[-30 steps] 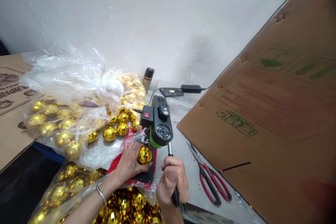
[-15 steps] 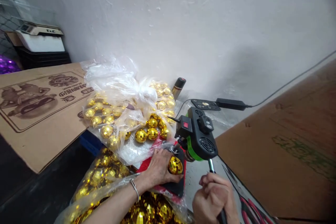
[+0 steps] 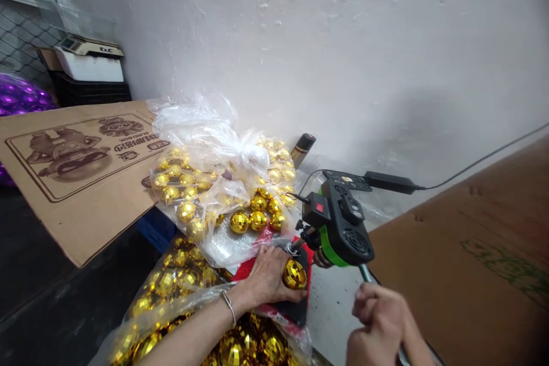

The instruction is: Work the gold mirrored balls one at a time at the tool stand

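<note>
My left hand [image 3: 268,275] is closed around a gold mirror-faceted ball [image 3: 294,274], with thumb and fingers at its side. The ball rests on a black pad [image 3: 295,314] below a black and green machine [image 3: 345,223]. A metal lever [image 3: 366,273] comes out of the machine's near side, and my right hand [image 3: 381,317] is wrapped around it in a fist. Beside my left forearm lies an open clear plastic bag of gold balls [image 3: 171,280]. Several loose gold balls [image 3: 257,221] sit just beyond my left hand.
Behind stands a knotted plastic bag [image 3: 244,154] with more gold balls. A spray-can-like cylinder [image 3: 302,148] leans near the wall. Cardboard flanks both sides: a printed flap [image 3: 86,166] left, a large box [image 3: 472,251] right. A black power adapter [image 3: 390,182] trails a cable.
The whole view has shifted, so things appear further right. My right hand and the lever end have swung a little further right from the machine. My left hand stays on the ball.
</note>
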Available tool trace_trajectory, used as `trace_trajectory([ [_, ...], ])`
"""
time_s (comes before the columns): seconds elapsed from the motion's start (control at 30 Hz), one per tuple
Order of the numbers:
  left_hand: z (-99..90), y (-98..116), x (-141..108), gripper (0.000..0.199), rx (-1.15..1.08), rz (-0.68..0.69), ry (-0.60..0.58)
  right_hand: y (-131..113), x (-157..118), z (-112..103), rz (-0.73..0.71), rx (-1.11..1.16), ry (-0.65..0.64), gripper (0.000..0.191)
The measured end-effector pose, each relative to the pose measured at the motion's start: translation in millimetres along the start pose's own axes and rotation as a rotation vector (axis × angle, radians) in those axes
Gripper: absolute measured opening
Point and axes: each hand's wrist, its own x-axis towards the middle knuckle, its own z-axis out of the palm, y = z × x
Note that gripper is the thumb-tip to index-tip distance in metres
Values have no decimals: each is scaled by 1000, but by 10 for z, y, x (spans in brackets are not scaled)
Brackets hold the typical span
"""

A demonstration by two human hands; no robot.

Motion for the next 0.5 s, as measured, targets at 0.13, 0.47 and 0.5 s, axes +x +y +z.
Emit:
trace_trajectory([
  [0.13, -163, 56, -153, 70, -14, 22, 11, -327, 399, -40, 225, 46, -63, 55],
  [0.47, -830, -246, -1637, 86, -25, -5, -234, 183, -209, -887, -174, -175, -543, 58],
  [0.5, -793, -385, -1802, 85, 3, -49, -255, 231, -358, -1041, -243, -180, -678, 46],
])
